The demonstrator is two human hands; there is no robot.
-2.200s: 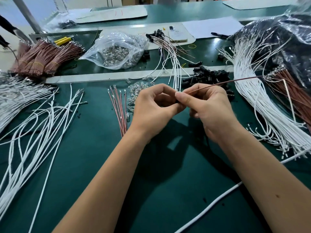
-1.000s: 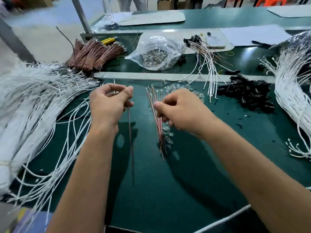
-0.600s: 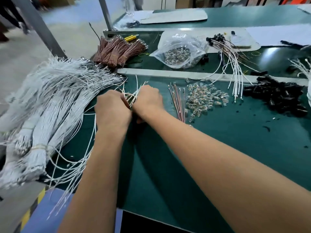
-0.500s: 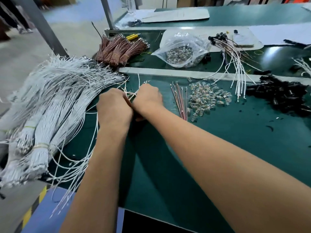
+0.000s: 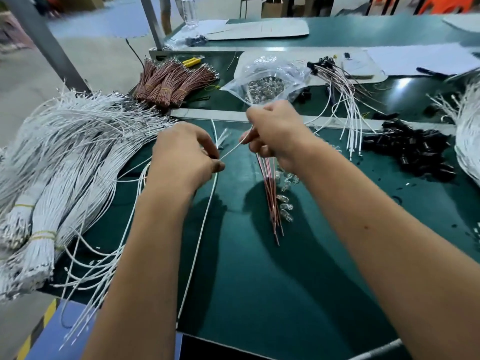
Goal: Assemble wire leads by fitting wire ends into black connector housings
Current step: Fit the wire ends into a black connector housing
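**Both hands on one white wire, the housings far to the right**

The left hand (image 5: 185,158) is the nearer one to the camera. It hangs a little above the green mat (image 5: 259,294), back of the hand up, fingers curled down, and it pinches a white wire (image 5: 201,229) between thumb and fingers. From this pinch the wire falls toward the near edge of the table, so its long axis runs almost straight toward the person. A short upper piece goes up and to the right, to the right hand (image 5: 275,133).

The right hand is a bit farther and higher. Its fingers are curled and they grasp the upper end of the same wire. I cannot tell if it holds also something small in the palm, because the fingers hide it.

Under the right wrist lie some thin red wires (image 5: 271,198), pointing toward the person, beside small clear bulbs (image 5: 285,206).

The black connector housings (image 5: 413,149) lie in a loose heap on the mat, well apart from both hands, to the right and a little farther. The right hand is clearly nearer to them, so I judge it is this hand that should reach sideways for one housing, while the left keeps the wire end steady.

To the far left spreads the big bundle of white wires (image 5: 65,157); behind it are brown wire bundles (image 5: 171,81) and a clear plastic bag (image 5: 267,81).
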